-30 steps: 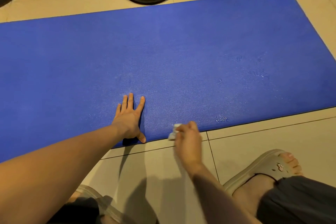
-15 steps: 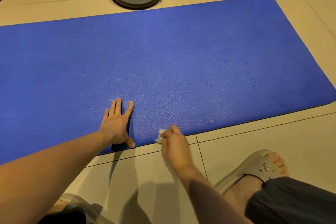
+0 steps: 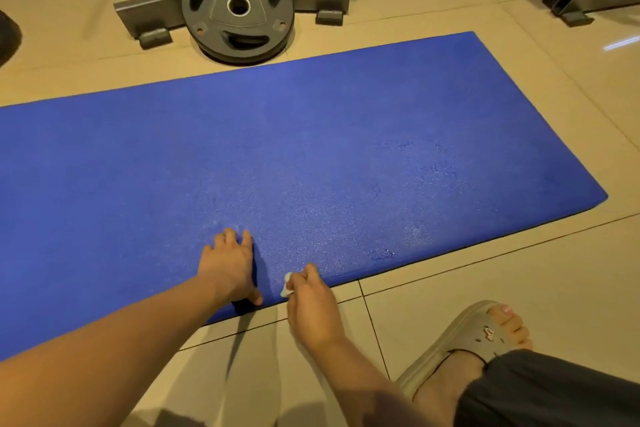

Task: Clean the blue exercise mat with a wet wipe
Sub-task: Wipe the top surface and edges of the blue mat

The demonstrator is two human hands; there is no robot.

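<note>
Left hand [image 3: 231, 267] flat on blue mat [image 3: 311, 149], right hand [image 3: 311, 307] beside it pinching wet wipe [image 3: 286, 285], weight plate [image 3: 239, 10] well beyond both, sandal [image 3: 472, 340] rightward

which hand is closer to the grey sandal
Right. The right hand, pinching the wet wipe at the near edge of the blue mat, is left of the grey sandal; the left hand rests on the mat, farther off to the left.

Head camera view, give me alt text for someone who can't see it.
A person's right-hand grip pinches a small wet wipe at the near edge of a blue exercise mat on a tiled floor, while the left-hand grip rests on the mat beside it. A grey weight plate sits beyond the mat's far edge.
</note>
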